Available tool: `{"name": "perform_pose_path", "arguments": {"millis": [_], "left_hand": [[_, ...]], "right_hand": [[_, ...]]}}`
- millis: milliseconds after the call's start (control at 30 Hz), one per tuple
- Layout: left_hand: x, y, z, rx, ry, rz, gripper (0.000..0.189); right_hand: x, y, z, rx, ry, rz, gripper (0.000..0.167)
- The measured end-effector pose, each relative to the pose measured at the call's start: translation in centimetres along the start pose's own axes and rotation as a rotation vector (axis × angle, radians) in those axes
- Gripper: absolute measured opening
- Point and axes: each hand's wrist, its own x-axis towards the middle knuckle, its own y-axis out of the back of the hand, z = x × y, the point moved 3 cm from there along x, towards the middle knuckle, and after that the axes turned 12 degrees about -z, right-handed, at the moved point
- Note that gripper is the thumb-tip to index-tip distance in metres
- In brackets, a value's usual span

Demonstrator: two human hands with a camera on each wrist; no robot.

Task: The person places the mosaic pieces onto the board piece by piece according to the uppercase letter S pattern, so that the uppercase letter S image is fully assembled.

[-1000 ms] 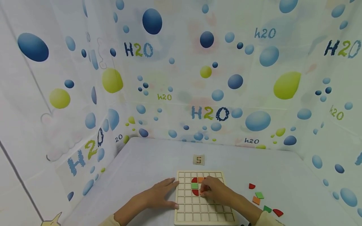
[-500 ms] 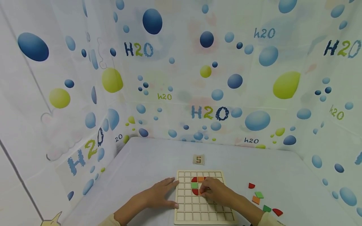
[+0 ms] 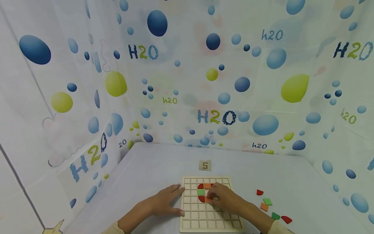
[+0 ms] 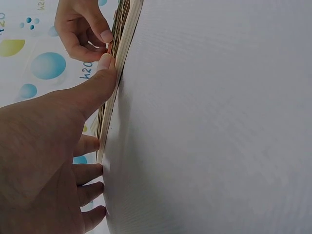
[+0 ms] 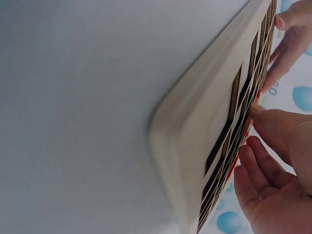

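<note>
Shifted only slightly, our right hand (image 3: 224,197) now shows more of the held orange tile (image 3: 208,200) at its fingertips than in the earlier frame; our left hand (image 3: 165,201) stays where it was. The right thumb and fingers curl in, pinching this tile at a cell of the wooden grid board (image 3: 212,224), just right of the lower red tile (image 3: 201,199). The left hand lies spread along the board's left edge, thumb and a fingertip touching it.

We judge the step in hand to be seating the held orange tile. The next move likely calls for squaring it in its cell and letting go without nudging its neighbours.

Counting, we find one board and one small card (image 3: 205,165) beyond it, bearing an S-like figure. Six tiles show on the board: three red, two orange, one light green; our right hand may hide others. Five loose tiles lie on the white tabletop (image 3: 152,169) to the right: two red (image 3: 259,192), one light green (image 3: 267,201), one orange (image 3: 264,207) and one dark green (image 3: 275,215).
</note>
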Motion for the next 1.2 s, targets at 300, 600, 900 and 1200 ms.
{"name": "perform_pose_path", "arguments": {"millis": [300,600,900,1200], "left_hand": [[0.1,0.0,0.0,0.016,-0.004,-0.001,0.098],[0.0,0.0,0.0,0.013,-0.015,0.008,0.098],[0.0,0.0,0.0,0.02,-0.011,0.007,0.098],[-0.1,0.1,0.2,0.016,-0.015,0.011,0.098]], "right_hand": [[-2.2,1.6,2.9,0.066,-0.128,0.055,0.018],[-6.9,5.1,6.8,0.062,-0.274,0.191,0.036],[-10.8,7.3,11.5,0.093,-0.512,0.174,0.047],[-11.7,6.8,13.1,0.137,-0.58,0.131,0.034]]}}
